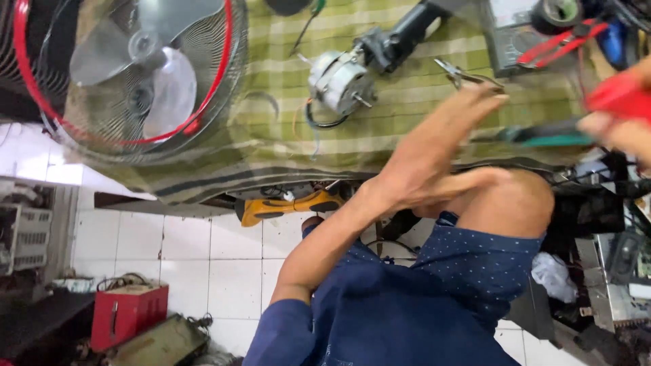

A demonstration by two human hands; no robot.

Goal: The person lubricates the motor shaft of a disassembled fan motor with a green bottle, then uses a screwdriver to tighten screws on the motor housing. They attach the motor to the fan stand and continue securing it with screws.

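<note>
Your hands by the fan motor (339,81)

Your left hand (434,156) pinches pliers (468,76); right hand (620,129), blurred, fingers wrapped around a green-handled tool (542,133).

Even, diffuse daylight; white floor tiles (203,251) at 7 o'clock are brightest. Motion blur smears the right hand (620,125) at 3 o'clock. Wide-angle distortion bends the edges. Soft shadows.

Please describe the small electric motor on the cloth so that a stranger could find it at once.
On the green checked cloth, look right of the fan with the red-rimmed wire guard. The motor lies there, near a black part. It alone is pale silver-grey and round, with a short metal shaft and loose wires.
</note>
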